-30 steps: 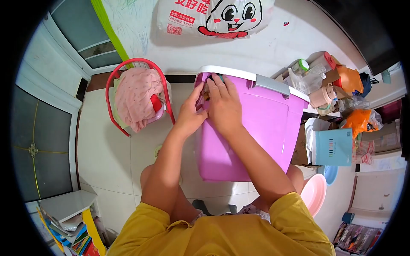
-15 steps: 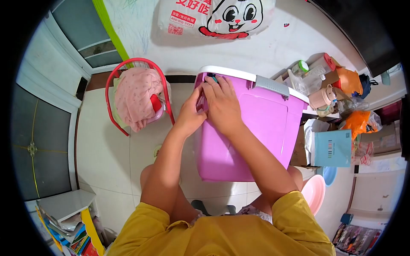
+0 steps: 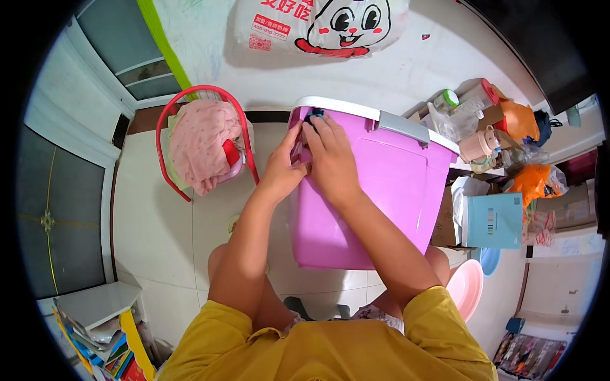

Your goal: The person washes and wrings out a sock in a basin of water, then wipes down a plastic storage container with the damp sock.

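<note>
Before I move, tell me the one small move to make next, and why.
Probably curl the fingers of your right hand gently around the dark item: their tips are right at it, just below the white rim of the purple bin. Your left hand is at the same corner, seemingly well placed to steady it.

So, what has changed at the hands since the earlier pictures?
The right hand shifted slightly left and toward the person; more of the dark item by its fingertips shows. No grasp or release is visible. The left hand and purple tub stayed put.
</note>
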`<action>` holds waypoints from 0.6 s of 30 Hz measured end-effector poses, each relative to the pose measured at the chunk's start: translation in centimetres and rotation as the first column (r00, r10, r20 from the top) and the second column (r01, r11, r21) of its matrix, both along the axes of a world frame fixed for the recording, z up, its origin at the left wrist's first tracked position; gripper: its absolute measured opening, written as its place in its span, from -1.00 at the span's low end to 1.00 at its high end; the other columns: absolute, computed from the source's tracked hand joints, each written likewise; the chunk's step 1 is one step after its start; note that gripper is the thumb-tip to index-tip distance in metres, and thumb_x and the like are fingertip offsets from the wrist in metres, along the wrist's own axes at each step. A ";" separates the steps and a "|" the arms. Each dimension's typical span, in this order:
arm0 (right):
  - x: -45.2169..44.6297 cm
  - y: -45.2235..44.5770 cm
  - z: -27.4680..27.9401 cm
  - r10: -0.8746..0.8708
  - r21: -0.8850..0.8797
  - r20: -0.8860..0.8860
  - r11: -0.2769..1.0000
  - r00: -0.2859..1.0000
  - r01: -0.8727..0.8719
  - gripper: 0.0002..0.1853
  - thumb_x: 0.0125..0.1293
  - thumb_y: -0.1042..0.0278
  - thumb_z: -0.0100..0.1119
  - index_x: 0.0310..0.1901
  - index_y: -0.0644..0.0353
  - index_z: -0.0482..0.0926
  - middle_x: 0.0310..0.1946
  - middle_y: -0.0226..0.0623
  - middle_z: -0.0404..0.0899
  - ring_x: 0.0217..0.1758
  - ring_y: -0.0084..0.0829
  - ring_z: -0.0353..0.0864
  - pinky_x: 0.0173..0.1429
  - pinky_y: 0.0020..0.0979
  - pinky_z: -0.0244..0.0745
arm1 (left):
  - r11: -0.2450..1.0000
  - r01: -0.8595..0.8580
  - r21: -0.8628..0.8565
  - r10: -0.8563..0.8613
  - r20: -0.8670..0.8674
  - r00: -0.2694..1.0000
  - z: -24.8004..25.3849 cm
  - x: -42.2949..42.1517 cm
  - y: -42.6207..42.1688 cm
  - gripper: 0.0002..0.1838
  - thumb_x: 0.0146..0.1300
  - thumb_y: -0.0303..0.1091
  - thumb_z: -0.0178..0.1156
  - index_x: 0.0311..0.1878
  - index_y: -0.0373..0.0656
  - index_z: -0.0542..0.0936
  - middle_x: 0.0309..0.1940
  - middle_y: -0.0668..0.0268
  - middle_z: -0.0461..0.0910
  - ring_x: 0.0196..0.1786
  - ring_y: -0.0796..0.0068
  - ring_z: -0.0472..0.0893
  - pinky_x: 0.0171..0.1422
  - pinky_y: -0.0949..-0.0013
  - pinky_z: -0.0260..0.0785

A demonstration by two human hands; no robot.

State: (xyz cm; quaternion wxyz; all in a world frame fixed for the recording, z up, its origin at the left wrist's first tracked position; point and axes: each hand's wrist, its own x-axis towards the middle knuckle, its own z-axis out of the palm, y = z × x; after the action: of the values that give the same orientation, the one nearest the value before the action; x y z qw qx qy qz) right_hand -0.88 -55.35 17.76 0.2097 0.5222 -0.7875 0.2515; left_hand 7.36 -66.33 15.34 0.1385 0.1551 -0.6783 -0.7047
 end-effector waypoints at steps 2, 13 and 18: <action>0.1 -0.3 0.3 0.000 0.032 -0.031 0.999 1.000 0.001 -0.43 0.07 0.50 0.24 0.20 0.36 0.49 0.29 0.02 0.43 0.41 0.08 0.34 0.50 -0.02 0.24 | 0.999 -0.032 0.000 0.032 -0.012 0.999 -0.2 0.0 0.0 -0.07 0.13 -0.74 0.22 0.57 -0.04 0.15 0.45 0.10 0.32 0.46 0.23 0.36 0.46 0.24 0.32; 0.3 2.0 -0.3 -0.321 -0.003 0.035 0.947 0.946 0.322 -0.43 0.16 0.47 0.20 0.27 0.35 0.47 0.35 -0.05 0.42 0.44 0.06 0.31 0.51 -0.08 0.23 | 1.000 -0.005 -0.013 0.005 0.001 1.000 0.7 0.2 0.2 -0.09 0.17 -0.78 0.17 0.59 -0.09 0.09 0.60 0.19 0.07 0.63 0.20 0.08 0.49 0.24 0.24; -0.2 1.6 -0.2 -0.139 0.032 -0.011 0.990 0.990 0.140 -0.41 0.15 0.46 0.20 0.27 0.40 0.46 0.34 0.00 0.41 0.44 0.09 0.31 0.52 -0.07 0.22 | 0.999 -0.049 -0.022 0.049 -0.004 0.999 1.5 0.2 0.6 -0.08 0.12 -0.76 0.20 0.56 -0.08 0.13 0.55 0.14 0.17 0.59 0.20 0.17 0.51 0.19 0.21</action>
State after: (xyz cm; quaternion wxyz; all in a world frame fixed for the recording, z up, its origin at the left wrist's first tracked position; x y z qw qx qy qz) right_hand -1.12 -53.79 17.55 0.2217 0.4703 -0.8251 0.2211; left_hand 7.57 -65.72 16.80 0.1585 0.1688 -0.6818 -0.6939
